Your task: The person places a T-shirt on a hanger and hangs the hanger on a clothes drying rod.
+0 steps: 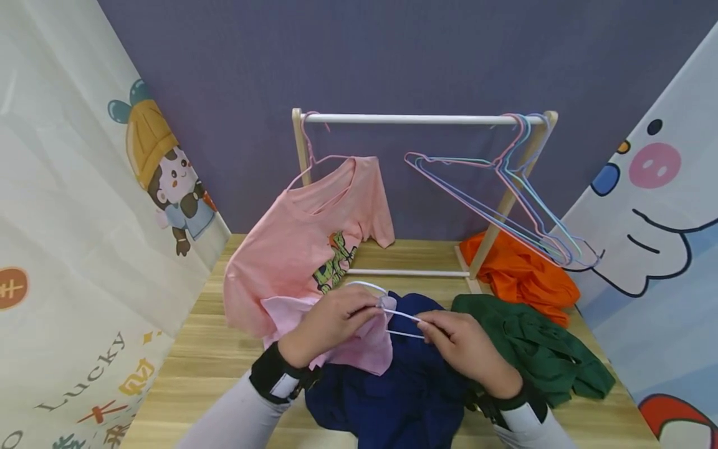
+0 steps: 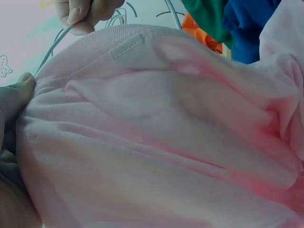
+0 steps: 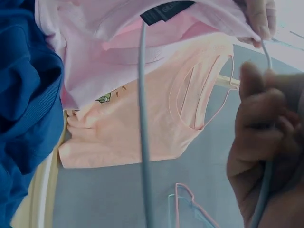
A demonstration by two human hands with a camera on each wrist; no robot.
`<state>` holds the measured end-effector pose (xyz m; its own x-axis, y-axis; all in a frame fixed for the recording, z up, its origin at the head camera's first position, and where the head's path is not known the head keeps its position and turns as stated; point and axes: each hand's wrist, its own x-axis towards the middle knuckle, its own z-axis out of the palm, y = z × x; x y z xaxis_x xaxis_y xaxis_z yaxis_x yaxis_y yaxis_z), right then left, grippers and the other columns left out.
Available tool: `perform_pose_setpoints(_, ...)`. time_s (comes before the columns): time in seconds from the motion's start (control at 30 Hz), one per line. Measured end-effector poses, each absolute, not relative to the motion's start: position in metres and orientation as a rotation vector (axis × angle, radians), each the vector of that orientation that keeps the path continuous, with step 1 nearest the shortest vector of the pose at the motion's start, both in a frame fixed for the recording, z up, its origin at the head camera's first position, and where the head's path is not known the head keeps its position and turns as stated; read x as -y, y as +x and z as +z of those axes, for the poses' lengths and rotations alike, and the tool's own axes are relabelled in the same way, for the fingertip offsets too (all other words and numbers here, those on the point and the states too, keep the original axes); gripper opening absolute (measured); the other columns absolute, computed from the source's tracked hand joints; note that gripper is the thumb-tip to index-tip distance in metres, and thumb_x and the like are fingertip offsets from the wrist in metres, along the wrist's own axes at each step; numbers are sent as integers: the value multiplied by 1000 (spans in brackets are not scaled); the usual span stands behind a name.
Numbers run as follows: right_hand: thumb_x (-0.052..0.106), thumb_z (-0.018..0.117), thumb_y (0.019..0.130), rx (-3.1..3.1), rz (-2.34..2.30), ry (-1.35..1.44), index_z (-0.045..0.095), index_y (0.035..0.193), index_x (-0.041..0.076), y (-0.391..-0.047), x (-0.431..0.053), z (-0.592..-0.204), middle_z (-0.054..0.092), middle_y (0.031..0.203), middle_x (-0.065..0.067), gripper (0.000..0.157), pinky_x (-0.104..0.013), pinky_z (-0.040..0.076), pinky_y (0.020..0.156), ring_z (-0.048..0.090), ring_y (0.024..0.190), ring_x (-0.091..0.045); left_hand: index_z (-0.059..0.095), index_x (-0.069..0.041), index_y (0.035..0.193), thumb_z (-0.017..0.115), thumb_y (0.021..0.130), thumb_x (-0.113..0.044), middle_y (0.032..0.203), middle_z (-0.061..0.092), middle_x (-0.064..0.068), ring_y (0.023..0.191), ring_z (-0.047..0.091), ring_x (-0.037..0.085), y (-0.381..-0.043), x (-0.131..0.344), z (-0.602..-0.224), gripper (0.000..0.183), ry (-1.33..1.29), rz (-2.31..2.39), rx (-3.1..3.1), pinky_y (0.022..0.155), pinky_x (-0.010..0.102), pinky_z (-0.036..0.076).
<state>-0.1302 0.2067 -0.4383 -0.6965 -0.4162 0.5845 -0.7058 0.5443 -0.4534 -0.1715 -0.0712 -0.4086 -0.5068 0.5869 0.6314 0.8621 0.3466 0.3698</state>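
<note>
My left hand pinches the neck edge of a light pink shirt, close to the front of the wooden table. A pale thin hanger runs from that neckline to my right hand, which grips its wire with curled fingers. In the right wrist view one hanger wire enters the shirt's opening beside a dark label. The left wrist view is mostly filled by stretched pink cloth, so the part of the hanger inside the shirt is hidden.
A peach T-shirt hangs at the left of a white-barred rack. Several bare hangers hang at its right end. Navy, green and orange garments lie crumpled on the table.
</note>
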Motion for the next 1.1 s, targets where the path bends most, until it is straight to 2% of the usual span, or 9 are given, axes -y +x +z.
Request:
perform_pose_setpoints(0.07, 11, 75, 95, 2301, 887, 877, 76, 112, 12, -132, -205, -436, 71, 88, 5, 17, -7, 49, 78, 63, 76, -5, 78, -11, 106, 78, 91, -12, 103, 77, 1, 100, 71, 16, -173, 72, -405, 14, -1246, -956, 2221, 93, 28, 59)
perform_pose_setpoints(0.17, 27, 68, 102, 2105, 806, 834, 75, 119, 5, -133, -200, -433, 74, 105, -8, 29, -10, 45, 102, 68, 92, -22, 78, -10, 105, 78, 91, -11, 102, 77, 2, 101, 71, 18, -177, 75, -399, 14, -1209, -946, 2195, 93, 31, 58)
perform_pose_setpoints(0.23, 32, 61, 106, 1983, 801, 832, 75, 116, 1, -132, -197, -431, 73, 107, -13, 35, -12, 42, 109, 67, 96, -28, 78, -10, 104, 78, 91, -10, 102, 76, 2, 101, 71, 17, -180, 76, -394, 13, -1181, -939, 2176, 94, 31, 58)
perform_pose_setpoints(0.37, 25, 61, 105, 1899, 800, 886, 77, 107, 1, -130, -190, -439, 73, 99, -11, 29, -16, 50, 102, 67, 87, -25, 77, -9, 102, 78, 92, -11, 97, 75, 2, 96, 69, 16, -184, 80, -383, 10, -1131, -947, 2161, 92, 32, 58)
perform_pose_setpoints(0.5, 13, 72, 97, 2065, 881, 913, 77, 107, 7, -135, -177, -462, 74, 98, -4, 13, -21, 55, 90, 69, 88, -17, 78, -8, 100, 78, 92, -11, 94, 76, 3, 92, 70, 17, -186, 81, -369, 8, -1082, -964, 2166, 89, 33, 59)
perform_pose_setpoints(0.63, 3, 79, 88, 2262, 1131, 811, 76, 105, 8, -143, -157, -488, 73, 96, 1, 18, -20, 55, 77, 66, 85, -9, 79, -7, 101, 78, 92, -11, 95, 77, 4, 91, 71, 18, -187, 80, -356, 10, -1049, -954, 2158, 88, 35, 60)
perform_pose_setpoints(0.9, 13, 88, 82, 2327, 1449, 539, 71, 105, 10, -148, -126, -514, 66, 89, -7, 29, -31, 59, 66, 64, 75, -24, 78, -5, 99, 78, 92, -9, 92, 75, 5, 90, 69, 18, -187, 70, -336, 8, -1068, -927, 2039, 88, 34, 59)
perform_pose_setpoints(1.0, 18, 89, 82, 2308, 1482, 456, 71, 104, 10, -148, -117, -518, 65, 86, -8, 29, -27, 55, 62, 62, 72, -21, 78, -5, 99, 79, 91, -9, 93, 76, 5, 90, 71, 19, -185, 65, -333, 9, -1074, -895, 2013, 89, 34, 59)
perform_pose_setpoints(1.1, 16, 86, 85, 2274, 1521, 417, 73, 100, 9, -151, -111, -519, 68, 83, -6, 21, -23, 54, 62, 62, 70, -12, 78, -5, 99, 80, 90, -9, 93, 77, 5, 88, 72, 19, -182, 61, -332, 11, -1084, -865, 2002, 88, 34, 60)
